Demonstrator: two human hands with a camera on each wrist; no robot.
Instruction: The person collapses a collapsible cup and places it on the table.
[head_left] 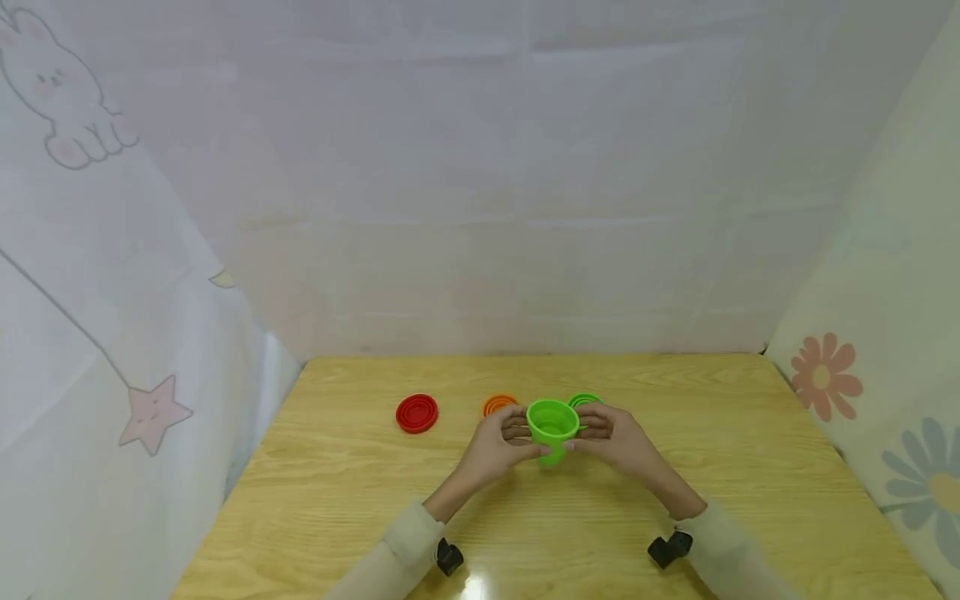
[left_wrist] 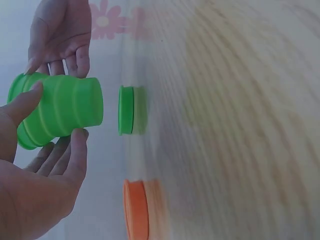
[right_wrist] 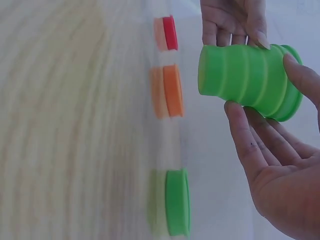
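A bright green collapsible cup (head_left: 552, 422), drawn out to its full ribbed height, is held above the wooden table between both hands. My left hand (head_left: 495, 446) grips its left side, thumb in front and fingers behind. From the other side my right hand (head_left: 618, 437) holds it the same way. Both wrist views show the ribbed wall of the cup (left_wrist: 62, 102) with thumbs and fingertips on it. Behind the hands, a flattened green cup (head_left: 585, 401) and a flattened orange cup (head_left: 499, 404) lie on the table, each partly hidden in the head view.
A flattened red cup (head_left: 417, 413) lies on the table to the left of the orange one. The wooden table (head_left: 337, 500) meets a pale cloth backdrop (head_left: 525, 275) at its far edge. Printed cloth hangs along both sides.
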